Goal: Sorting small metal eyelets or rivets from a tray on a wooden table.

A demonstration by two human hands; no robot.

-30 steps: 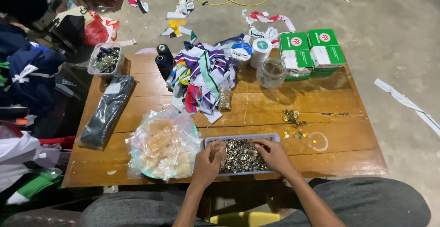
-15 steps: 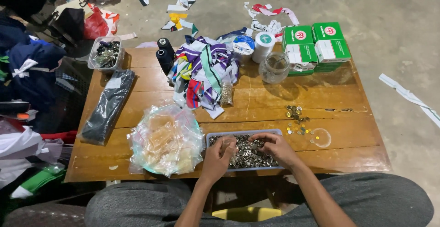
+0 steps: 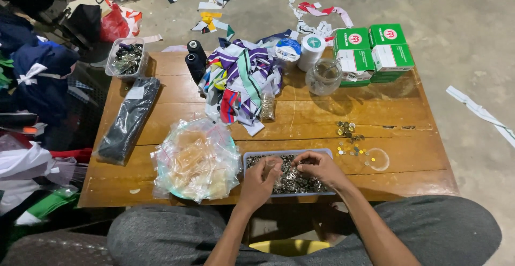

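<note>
Head view: both hands are picking in the tray [image 3: 252,161] of metal pieces [image 3: 292,180] at the tabletop's [image 3: 322,118] near edge. The left hand [image 3: 259,179] and right hand [image 3: 316,168] are each pinching small pieces. The tray is sitting near the edge, so a push could be spilling them.

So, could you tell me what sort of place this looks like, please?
Probably a small home garment or craft workshop: a low wooden table holds a heap of striped fabric strips, black thread spools and a tray of small metal fasteners, with cloth scraps on the concrete floor.
</note>
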